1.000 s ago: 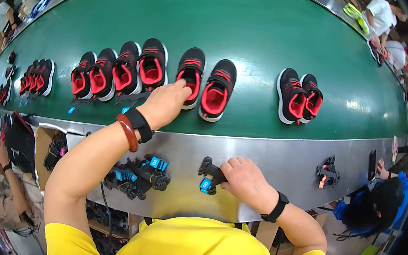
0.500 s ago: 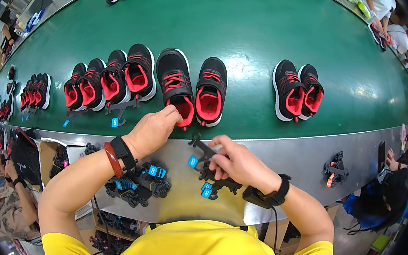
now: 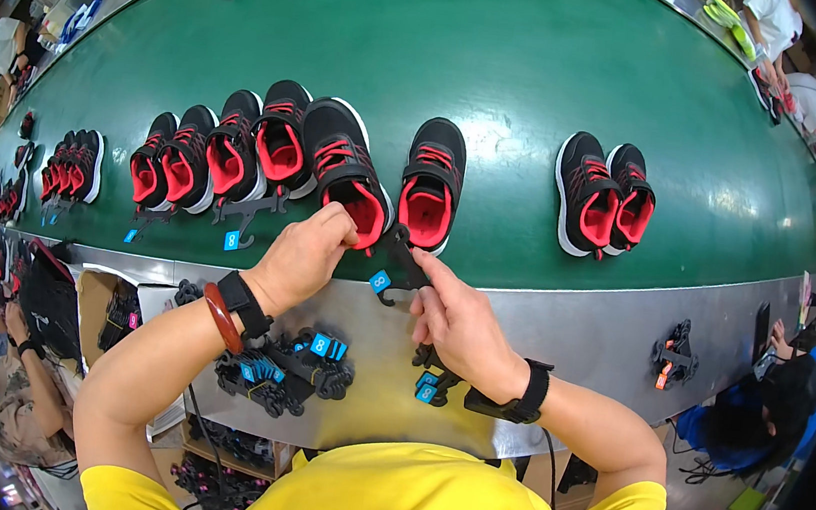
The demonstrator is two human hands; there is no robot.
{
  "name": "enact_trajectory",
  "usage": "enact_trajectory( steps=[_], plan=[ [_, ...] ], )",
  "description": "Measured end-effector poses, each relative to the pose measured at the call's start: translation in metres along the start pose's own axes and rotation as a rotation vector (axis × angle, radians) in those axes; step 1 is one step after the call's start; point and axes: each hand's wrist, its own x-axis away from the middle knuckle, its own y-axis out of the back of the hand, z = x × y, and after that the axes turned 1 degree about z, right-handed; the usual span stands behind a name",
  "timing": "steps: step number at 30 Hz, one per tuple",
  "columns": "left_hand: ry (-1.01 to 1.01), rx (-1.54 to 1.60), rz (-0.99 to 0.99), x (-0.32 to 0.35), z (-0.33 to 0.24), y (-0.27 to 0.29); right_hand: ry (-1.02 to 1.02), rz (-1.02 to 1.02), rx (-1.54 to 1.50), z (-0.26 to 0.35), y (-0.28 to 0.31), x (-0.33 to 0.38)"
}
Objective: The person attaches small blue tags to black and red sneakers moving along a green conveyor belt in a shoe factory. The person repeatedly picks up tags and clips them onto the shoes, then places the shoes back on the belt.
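Note:
My left hand (image 3: pixel 305 258) is closed in a pinch at the red-lined heel of a black and red sneaker (image 3: pixel 340 159). To its right, apart from it, stands the matching sneaker (image 3: pixel 435 162), heel toward me. In my right hand (image 3: pixel 467 334) is a black plastic shoe hanger (image 3: pixel 409 267) with a blue tag (image 3: pixel 381 281); the upper end is at the heel of the right-hand sneaker. Whether it touches the shoe I cannot tell. More hangers (image 3: pixel 430 387) with blue tags lie partly under my right hand.
Paired sneakers (image 3: pixel 228 156) with hangers at their heels stand left on the green belt (image 3: pixel 520 66); another pair (image 3: pixel 601 196) stands right. A hanger pile (image 3: pixel 263 380) lies on the metal ledge (image 3: pixel 569 339), orange-tagged hangers (image 3: pixel 675 354) farther right. A person (image 3: pixel 764 396) sits at right.
My right hand has moved forward, bringing the hanger from over the ledge to the right-hand sneaker's heel. My left hand keeps its pinch, and the gap between the two sneakers has widened.

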Motion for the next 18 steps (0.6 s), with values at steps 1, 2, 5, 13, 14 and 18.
enact_trajectory(
  steps=[1, 2, 5, 13, 14, 18],
  plan=[
    [0.000, 0.003, -0.006, 0.001, 0.000, 0.000, -0.033, 0.023, -0.014, 0.002, -0.001, -0.002],
    [0.000, 0.006, -0.013, 0.001, 0.001, 0.000, -0.066, 0.045, -0.028, 0.003, -0.003, -0.003],
    [-0.004, 0.008, -0.016, 0.001, 0.001, -0.001, -0.146, 0.095, -0.154, 0.004, -0.006, -0.005],
    [-0.012, -0.107, 0.062, -0.013, 0.004, 0.000, -0.266, 0.418, -0.286, 0.006, 0.014, -0.031],
    [-0.040, -0.153, 0.083, -0.014, 0.000, 0.002, -0.256, 0.408, -0.319, 0.003, 0.020, -0.035],
    [-0.191, -0.393, 0.160, -0.009, -0.015, 0.001, -0.140, 0.314, -0.161, 0.008, 0.038, -0.044]
  ],
)
